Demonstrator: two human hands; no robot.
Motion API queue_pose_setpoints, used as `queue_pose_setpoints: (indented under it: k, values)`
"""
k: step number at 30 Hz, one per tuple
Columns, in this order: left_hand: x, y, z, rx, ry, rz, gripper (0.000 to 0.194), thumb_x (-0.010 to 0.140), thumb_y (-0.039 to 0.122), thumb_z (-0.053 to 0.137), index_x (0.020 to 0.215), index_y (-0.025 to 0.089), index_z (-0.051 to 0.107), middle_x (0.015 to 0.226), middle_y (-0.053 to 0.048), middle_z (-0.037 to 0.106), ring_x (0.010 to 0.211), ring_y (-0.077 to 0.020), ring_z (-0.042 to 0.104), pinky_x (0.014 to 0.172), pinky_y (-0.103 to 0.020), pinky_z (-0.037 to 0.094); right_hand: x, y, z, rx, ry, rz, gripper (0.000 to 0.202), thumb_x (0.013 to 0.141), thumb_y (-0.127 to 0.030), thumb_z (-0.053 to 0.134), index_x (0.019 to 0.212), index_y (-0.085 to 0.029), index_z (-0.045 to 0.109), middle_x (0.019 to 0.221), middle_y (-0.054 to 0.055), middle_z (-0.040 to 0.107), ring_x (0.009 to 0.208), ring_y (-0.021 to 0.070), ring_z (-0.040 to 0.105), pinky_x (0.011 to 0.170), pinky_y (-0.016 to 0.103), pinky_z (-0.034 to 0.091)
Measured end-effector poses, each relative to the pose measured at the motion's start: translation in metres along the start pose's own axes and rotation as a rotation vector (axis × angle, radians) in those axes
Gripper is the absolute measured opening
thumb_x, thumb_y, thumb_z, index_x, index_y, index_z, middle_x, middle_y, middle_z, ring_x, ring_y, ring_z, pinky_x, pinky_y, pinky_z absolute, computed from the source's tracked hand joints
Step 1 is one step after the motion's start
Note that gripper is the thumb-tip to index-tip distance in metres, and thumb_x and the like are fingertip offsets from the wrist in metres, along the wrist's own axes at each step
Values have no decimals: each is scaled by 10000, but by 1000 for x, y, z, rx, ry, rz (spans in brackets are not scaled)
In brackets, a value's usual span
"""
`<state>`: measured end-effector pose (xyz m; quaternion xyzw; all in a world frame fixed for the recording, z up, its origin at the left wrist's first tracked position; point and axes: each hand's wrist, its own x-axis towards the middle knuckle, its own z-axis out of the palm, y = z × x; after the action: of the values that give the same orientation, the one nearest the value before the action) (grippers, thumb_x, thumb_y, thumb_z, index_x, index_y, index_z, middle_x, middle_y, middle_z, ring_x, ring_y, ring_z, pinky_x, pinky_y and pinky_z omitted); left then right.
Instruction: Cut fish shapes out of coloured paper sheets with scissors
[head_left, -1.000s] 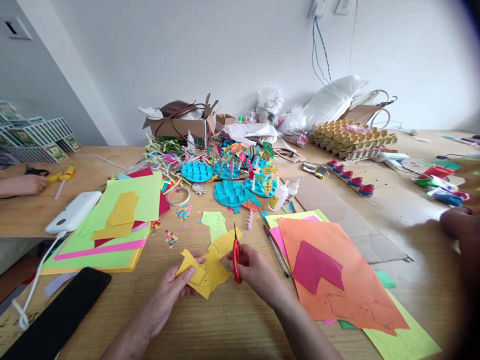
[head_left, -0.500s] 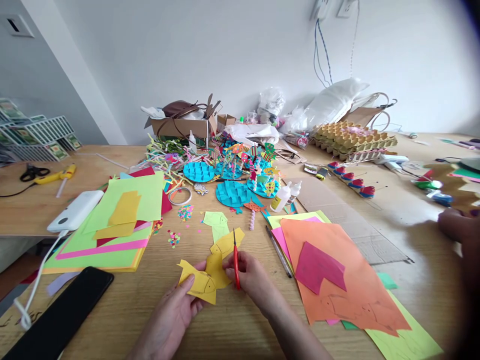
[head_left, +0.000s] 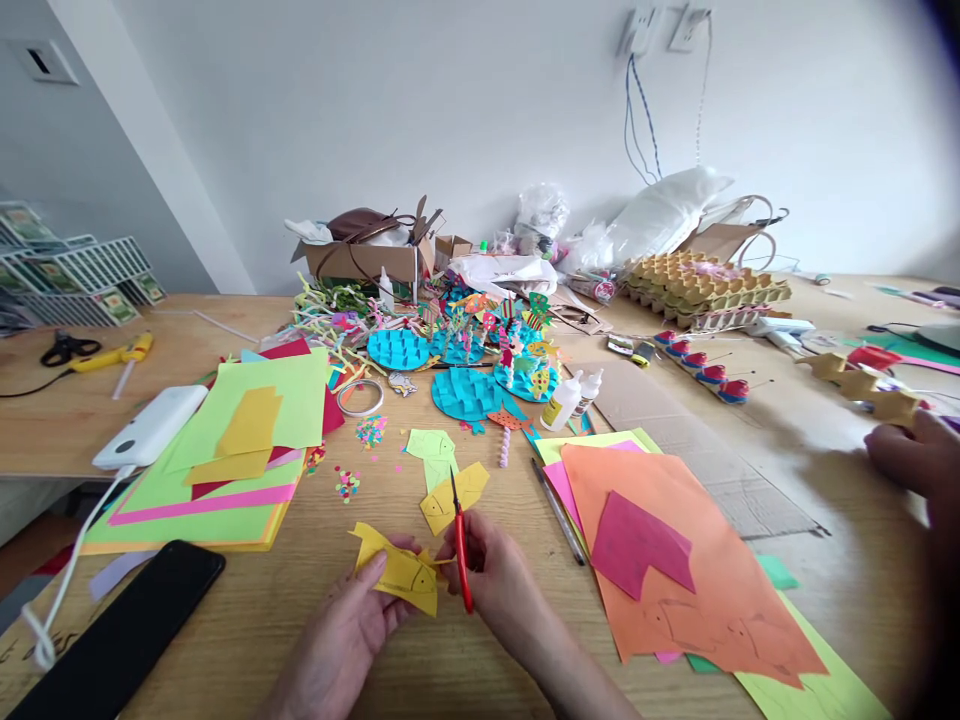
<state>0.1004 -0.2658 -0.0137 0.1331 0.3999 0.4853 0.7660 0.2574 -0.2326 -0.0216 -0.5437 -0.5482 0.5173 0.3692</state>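
Note:
My left hand (head_left: pixel 346 625) grips a piece of yellow paper (head_left: pixel 403 578) with a fish drawn on it, the thumb lying on top. Red-handled scissors (head_left: pixel 461 550) are held in my right hand (head_left: pixel 495 575), blades pointing away from me and up. The right fingertips also meet the paper's right edge, where part of the sheet is seen edge-on. Just beyond my hands, another yellow paper piece (head_left: pixel 455 496) with a fish drawing lies on the table, touching a light green piece (head_left: pixel 430 446) that also carries a drawing.
Orange paper (head_left: pixel 697 530) and a pen (head_left: pixel 559 512) lie right; stacked coloured sheets (head_left: pixel 292 400), a phone (head_left: pixel 127 630) and a white power bank (head_left: pixel 150 425) lie left. Ahead are glue bottles (head_left: pixel 561 402) and blue discs (head_left: pixel 465 392). Another person's hand (head_left: pixel 911 450) holds egg-carton card at right.
The rear part of the held yellow paper, spread out behind before, is now mostly out of sight. The scissors have tilted left and nearer me. The other person's egg-carton piece has shifted.

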Motion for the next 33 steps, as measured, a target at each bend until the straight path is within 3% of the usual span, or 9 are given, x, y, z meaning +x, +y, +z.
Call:
queue_pose_setpoints:
  k: [5,11,14,18,20,23,27,30,33]
  values:
    - [-3,8,7,4,-66,127,210,817,270,525,972,241,664,1096,-40,634,1009,-222,550,779,-324,462,-11,-12,-8,-50,30,-174,105,671,-86,520,706,-181,547,642,-16,589,583,123,517,541,213,391]
    - [-2,16,8,254,-127,333,219,825,279,502,909,203,689,920,-54,670,919,-211,553,815,-306,439,-17,-19,-23,-4,16,-313,135,704,-98,557,789,-197,588,761,25,645,721,169,589,645,256,443]
    - [-2,20,2,474,-144,445,215,820,297,510,899,221,695,948,-47,662,997,-236,520,890,-308,402,-16,-24,-32,199,30,-260,64,722,-185,603,781,-205,589,896,54,650,833,202,607,726,297,463]
    - [-5,29,-2,835,-178,558,235,836,287,480,910,234,697,1007,-59,650,1045,-267,506,936,-324,366,-13,-27,-43,393,126,-109,169,712,-316,642,821,-201,583,884,46,635,651,159,599,591,274,461]
    - [-6,32,1,954,-198,575,249,843,283,463,911,239,699,1012,-64,652,1059,-276,506,945,-325,358,-11,-26,-44,407,76,-50,180,698,-324,654,783,-183,581,801,27,622,569,120,540,514,233,414]
    - [-5,34,7,1042,-249,563,263,848,291,447,928,252,695,1026,-65,650,1060,-280,509,935,-330,367,-9,-25,-40,446,-39,-2,189,630,-251,695,723,-166,554,729,-1,588,588,101,497,526,207,380]
    - [0,31,11,1020,-242,535,250,840,298,469,915,250,702,1077,-59,635,1097,-273,489,945,-320,356,-4,-21,-34,515,-29,14,265,565,-217,706,746,-177,518,655,-40,528,595,102,487,553,209,378]
    - [7,31,11,799,-78,526,209,799,333,541,877,231,706,1071,-54,632,1026,-251,523,827,-286,433,2,-18,-36,462,55,-13,286,566,-230,699,770,-192,502,654,-47,507,592,111,486,551,219,387]
    - [13,30,17,506,106,408,199,702,357,658,820,202,698,808,-26,665,732,-168,565,601,-226,460,6,-18,-38,402,115,-42,244,584,-186,674,760,-204,506,656,-48,498,614,121,476,569,225,383]
